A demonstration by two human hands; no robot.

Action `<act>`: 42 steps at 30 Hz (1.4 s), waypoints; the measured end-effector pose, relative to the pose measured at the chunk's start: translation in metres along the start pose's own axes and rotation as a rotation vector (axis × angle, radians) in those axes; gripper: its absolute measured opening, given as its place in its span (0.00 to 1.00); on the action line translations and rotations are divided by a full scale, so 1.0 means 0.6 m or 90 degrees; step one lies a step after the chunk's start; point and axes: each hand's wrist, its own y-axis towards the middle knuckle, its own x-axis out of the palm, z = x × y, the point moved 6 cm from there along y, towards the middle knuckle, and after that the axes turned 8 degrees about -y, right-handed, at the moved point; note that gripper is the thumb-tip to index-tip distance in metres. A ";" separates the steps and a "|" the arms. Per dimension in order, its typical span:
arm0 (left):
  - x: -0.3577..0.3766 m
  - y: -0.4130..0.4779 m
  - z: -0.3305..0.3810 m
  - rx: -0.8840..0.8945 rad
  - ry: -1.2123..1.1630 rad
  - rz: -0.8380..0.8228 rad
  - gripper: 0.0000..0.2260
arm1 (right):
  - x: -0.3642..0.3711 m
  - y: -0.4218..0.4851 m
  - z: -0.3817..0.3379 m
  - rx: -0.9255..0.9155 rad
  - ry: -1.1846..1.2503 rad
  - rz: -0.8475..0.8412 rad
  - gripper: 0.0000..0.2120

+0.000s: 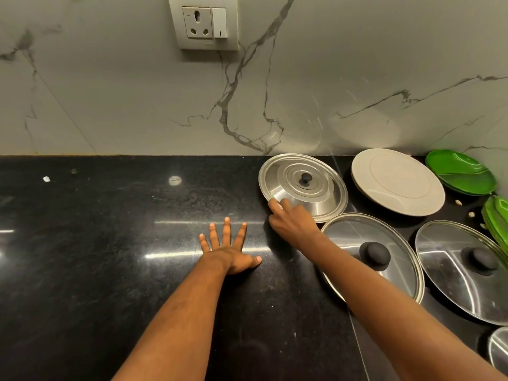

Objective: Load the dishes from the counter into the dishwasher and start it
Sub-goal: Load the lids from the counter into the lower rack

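Both bare forearms reach forward from the lower edge of the view. The left hand lies palm down on the tabletop, fingers straight and spread, thumb out to the right. The right hand is further forward and to the right, back upward, two fingers stretched ahead. Its thumb is hidden, so any grip cannot be told.

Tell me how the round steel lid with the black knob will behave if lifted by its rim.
The round steel lid looks thin, so probably light and stiff. Its polished rim, where the right hand touches, may slip. Pushed, it should slide flat.
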 end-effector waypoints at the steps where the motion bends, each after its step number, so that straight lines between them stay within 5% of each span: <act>1: 0.000 0.000 0.000 0.001 0.000 0.000 0.44 | 0.000 0.000 -0.001 0.009 -0.006 0.006 0.10; 8: 0.001 0.001 -0.002 0.014 -0.007 0.004 0.44 | -0.027 0.020 0.062 0.074 -0.082 0.069 0.10; 11: 0.000 0.000 -0.003 0.020 -0.008 0.006 0.44 | -0.042 0.017 0.080 0.087 0.000 0.046 0.20; 14: 0.001 0.001 -0.003 0.026 -0.009 0.010 0.43 | -0.050 0.005 0.102 0.226 0.076 0.011 0.27; 19: 0.005 0.001 -0.006 0.039 0.000 0.047 0.42 | -0.072 -0.016 0.102 0.329 0.096 -0.038 0.21; 21: 0.008 -0.003 -0.010 0.054 0.019 0.082 0.42 | -0.100 -0.027 0.105 0.359 0.112 0.020 0.16; 24: 0.014 -0.019 -0.015 0.086 0.037 0.161 0.43 | -0.141 -0.051 0.115 0.406 0.219 0.133 0.10; 27: 0.024 -0.048 -0.018 0.124 0.027 0.241 0.39 | -0.161 -0.095 0.138 0.588 0.361 0.236 0.08; 32: 0.036 -0.105 -0.045 0.153 -0.006 0.324 0.34 | -0.075 -0.173 0.116 0.910 0.846 0.251 0.11; 42: 0.052 -0.205 -0.119 0.298 0.037 0.421 0.33 | -0.059 -0.313 -0.103 1.103 1.171 0.431 0.12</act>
